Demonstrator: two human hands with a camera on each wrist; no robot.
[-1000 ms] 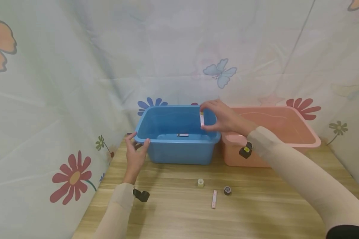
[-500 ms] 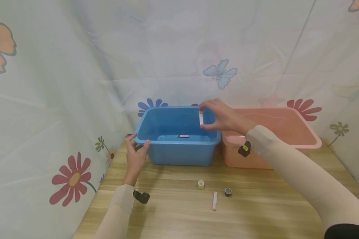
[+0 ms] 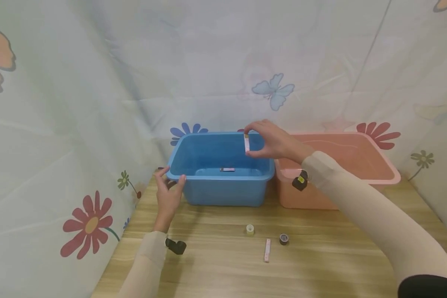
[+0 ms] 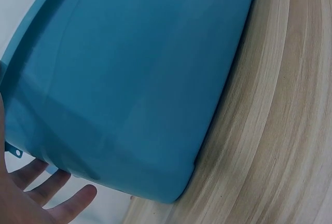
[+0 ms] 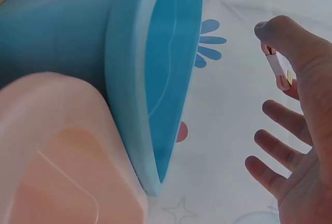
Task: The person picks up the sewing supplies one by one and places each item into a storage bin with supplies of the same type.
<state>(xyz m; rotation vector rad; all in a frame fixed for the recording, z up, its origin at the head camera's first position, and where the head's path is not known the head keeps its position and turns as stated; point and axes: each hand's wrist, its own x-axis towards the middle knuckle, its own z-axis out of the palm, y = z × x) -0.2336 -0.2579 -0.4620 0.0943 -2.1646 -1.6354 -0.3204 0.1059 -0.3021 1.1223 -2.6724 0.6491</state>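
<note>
My right hand (image 3: 272,140) pinches a small slim bundle (image 3: 246,144) upright between thumb and forefinger, over the right part of the blue tub (image 3: 223,190). In the right wrist view the bundle (image 5: 278,67) shows pink looped ends and a white band round its middle; the other fingers (image 5: 282,149) spread free. My left hand (image 3: 168,200) holds the blue tub's front left corner, thumb on the front rim and forefinger at the left rim. In the left wrist view several fingers (image 4: 72,203) lie below the rim against the outer wall. A similar bundle (image 3: 227,169) lies inside on the tub floor.
A pink tub (image 3: 380,182) stands close to the right of the blue one. On the wooden table (image 3: 216,265) in front lie a pale yellow roll (image 3: 250,229), a dark roll (image 3: 284,239) and another slim pink-and-white bundle (image 3: 267,250). A printed curtain (image 3: 223,66) hangs behind.
My right hand has moved slightly left and up with the bundle still pinched. The left hand stays at the tub's corner, and the things on the table have not moved.
</note>
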